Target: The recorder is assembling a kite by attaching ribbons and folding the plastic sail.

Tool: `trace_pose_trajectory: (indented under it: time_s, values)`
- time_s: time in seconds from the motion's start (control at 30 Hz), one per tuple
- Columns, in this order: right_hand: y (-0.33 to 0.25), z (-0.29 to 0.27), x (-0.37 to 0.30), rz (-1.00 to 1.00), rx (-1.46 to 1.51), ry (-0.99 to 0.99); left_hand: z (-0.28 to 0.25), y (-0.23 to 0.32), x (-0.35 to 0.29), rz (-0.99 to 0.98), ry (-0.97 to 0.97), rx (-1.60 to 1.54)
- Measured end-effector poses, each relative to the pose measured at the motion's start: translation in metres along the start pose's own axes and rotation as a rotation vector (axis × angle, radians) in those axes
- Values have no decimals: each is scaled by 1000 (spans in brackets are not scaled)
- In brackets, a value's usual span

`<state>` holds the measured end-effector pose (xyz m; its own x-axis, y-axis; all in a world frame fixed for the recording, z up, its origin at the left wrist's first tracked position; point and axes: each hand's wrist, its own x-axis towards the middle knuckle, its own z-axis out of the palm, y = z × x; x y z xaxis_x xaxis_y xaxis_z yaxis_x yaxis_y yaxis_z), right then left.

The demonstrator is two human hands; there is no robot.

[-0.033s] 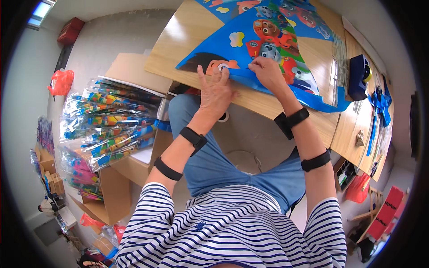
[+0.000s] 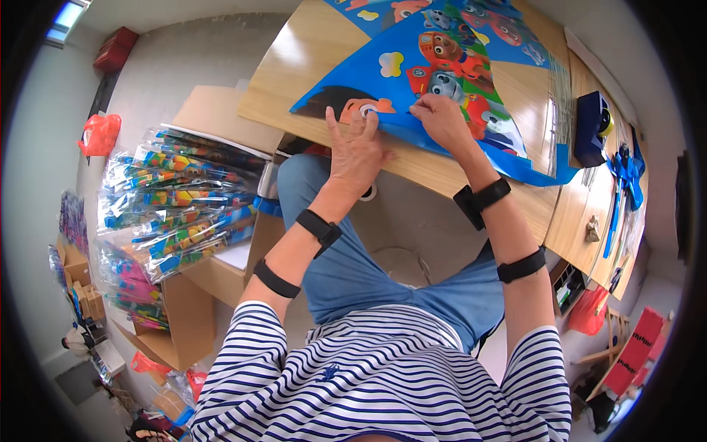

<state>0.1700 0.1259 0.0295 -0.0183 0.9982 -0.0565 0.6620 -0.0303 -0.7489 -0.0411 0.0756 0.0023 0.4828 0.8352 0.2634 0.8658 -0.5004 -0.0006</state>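
Observation:
A large triangular kite sheet [image 2: 368, 70], blue and printed with cartoon figures, lies over the near edge of the wooden table. My left hand [image 2: 355, 153] rests on its near edge with the fingers spread, over a printed face. Just to the right, my right hand [image 2: 444, 125] pinches at the same edge, thumb and forefinger together on a blue strip [image 2: 521, 172]. That strip trails along the edge to the right and ends loose on the table. What lies right under the right fingertips is hidden.
More printed blue sheet [image 2: 346, 11] lies behind. On the right are thin clear rods [image 2: 563, 88], a dark blue tape dispenser [image 2: 591, 129] and blue ribbons [image 2: 626, 177]. At my left, bagged printed bundles [image 2: 184, 199] fill a cardboard box [image 2: 188, 317].

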Motion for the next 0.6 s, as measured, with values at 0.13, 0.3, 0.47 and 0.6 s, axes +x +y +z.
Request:
trace_pose_trajectory:
  time_s: [0.13,0.3,0.47,0.6]
  values:
    - [6,-4,5,56,-13,-81,0,0,1,-4,25,-4]
    - [8,-11,6,203,3,-243,-3,1,1,-2,29,1]
    - [3,-18,2,244,115,-328,-3,0,1,-2,14,-5]
    - [1,-18,-2,306,196,-361,-1,0,2,-5,32,-17]
